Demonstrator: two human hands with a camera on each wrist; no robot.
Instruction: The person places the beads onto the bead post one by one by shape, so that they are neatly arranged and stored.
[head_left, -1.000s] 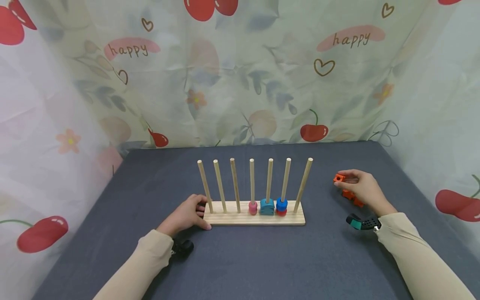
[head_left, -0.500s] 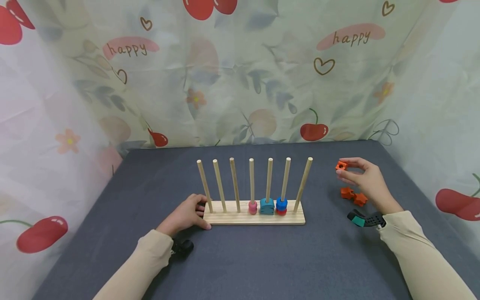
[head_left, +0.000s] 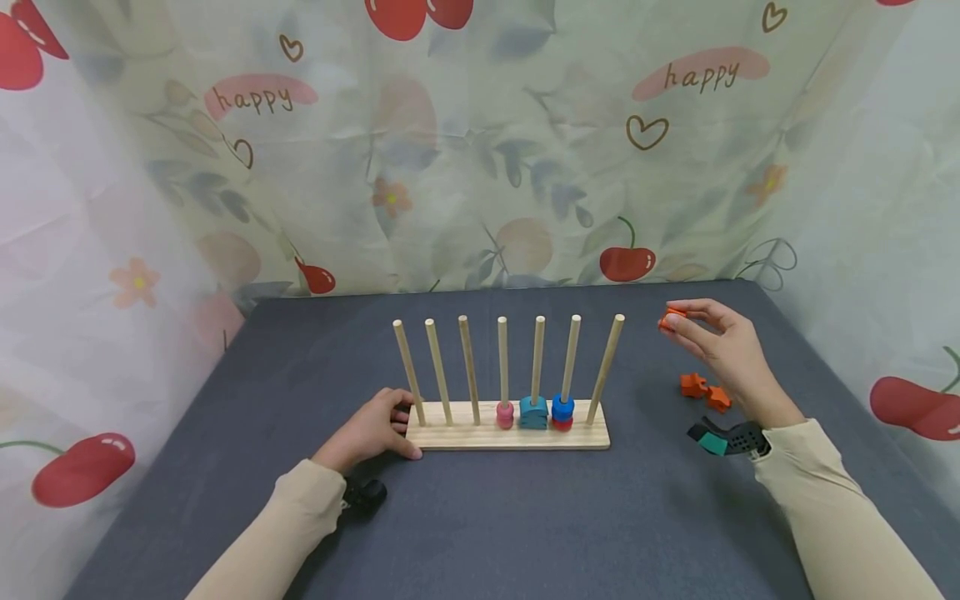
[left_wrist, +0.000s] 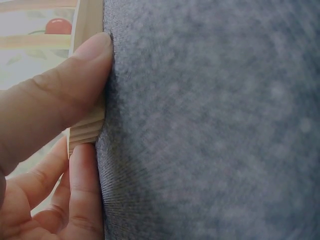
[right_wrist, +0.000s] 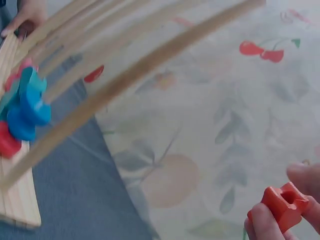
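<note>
A wooden peg board (head_left: 450,439) with several upright dowels stands mid-table. My left hand (head_left: 378,425) holds its left end, the thumb (left_wrist: 82,75) along the front edge and fingers against the end face. Over the right of the table, my right hand (head_left: 731,350) pinches an orange star-like bead (right_wrist: 285,205) in the air, its hole showing in the right wrist view. Below that hand two orange star-shaped beads (head_left: 693,385) lie on the table. Pink beads (head_left: 506,415), teal beads (head_left: 534,414) and blue beads (head_left: 562,408) over red sit on three neighbouring dowels.
The dowel at the far right (head_left: 606,367) and the three at the left carry no beads. A dark grey cloth (head_left: 487,525) covers the table. Patterned curtains (head_left: 450,167) hang at the back and both sides.
My right hand has lifted the orange bead up from beside the other two and moved slightly left with it, turning the bead. My left hand stays on the peg board.
</note>
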